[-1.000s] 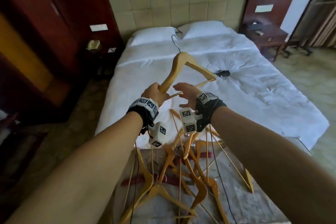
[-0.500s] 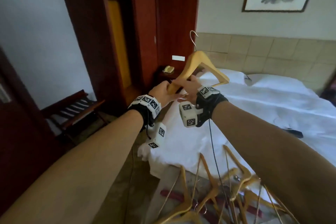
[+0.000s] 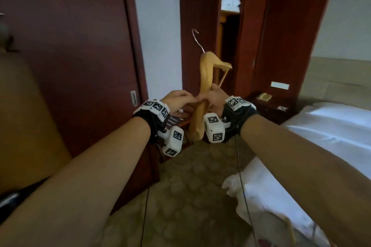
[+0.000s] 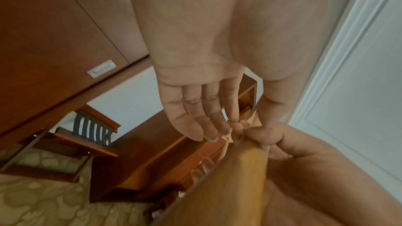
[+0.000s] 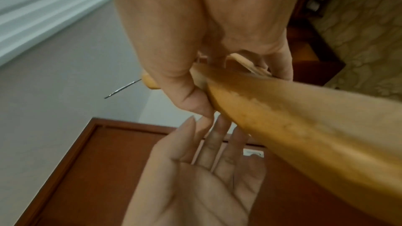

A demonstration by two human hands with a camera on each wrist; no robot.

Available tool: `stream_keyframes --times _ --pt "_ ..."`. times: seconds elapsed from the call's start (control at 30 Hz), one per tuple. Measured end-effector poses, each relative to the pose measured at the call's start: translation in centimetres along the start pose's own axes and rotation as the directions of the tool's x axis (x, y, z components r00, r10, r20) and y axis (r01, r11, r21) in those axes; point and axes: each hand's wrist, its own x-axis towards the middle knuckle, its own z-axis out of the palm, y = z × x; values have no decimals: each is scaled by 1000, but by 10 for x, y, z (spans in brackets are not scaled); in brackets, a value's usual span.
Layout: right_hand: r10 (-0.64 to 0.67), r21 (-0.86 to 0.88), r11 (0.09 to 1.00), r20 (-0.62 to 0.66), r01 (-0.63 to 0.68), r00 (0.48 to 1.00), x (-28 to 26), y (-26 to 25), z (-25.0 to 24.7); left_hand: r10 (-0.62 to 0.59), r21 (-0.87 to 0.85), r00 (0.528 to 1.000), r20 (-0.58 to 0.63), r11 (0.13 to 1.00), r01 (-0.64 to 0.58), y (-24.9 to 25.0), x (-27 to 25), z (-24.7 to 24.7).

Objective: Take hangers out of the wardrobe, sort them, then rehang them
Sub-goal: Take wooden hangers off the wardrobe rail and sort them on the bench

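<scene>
Wooden hanger (image 3: pixel 204 94) sits gripped in my right hand (image 3: pixel 213 99), left hand (image 3: pixel 176 99) flat-fingered beside it, short of the wardrobe (image 3: pixel 230 32), so I judge rehanging is underway and the hook must next reach the rail inside.

Right hand (image 5: pixel 208 44) comes in from the top with thumb and fingers curled round a wooden hanger (image 5: pixel 293 123), whose thick arm runs off to the lower right. A bit of its metal hook (image 5: pixel 121 88) sticks out left of the thumb. Left hand (image 5: pixel 195 178) is below, palm open, straight fingertips touching the hanger.
</scene>
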Motion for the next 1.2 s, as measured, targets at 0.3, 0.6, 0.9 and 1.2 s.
stream_keyframes --times 0.3,0.6,0.9,1.2 --pt "-116 -67 987 342 147 932 1 -70 170 25 24 922 -387 1000 -17 4 -59 -164" --pt "-265 -40 925 646 379 716 26 -118 316 57 149 660 -749 985 83 -3 -87 -291" --pt "-318 -160 760 754 630 575 105 -159 407 64 66 357 -932 998 -6 3 -71 -399" --pt "-424 -22 687 799 727 426 148 -182 483 22 72 341 -940 988 134 -3 -86 -474"
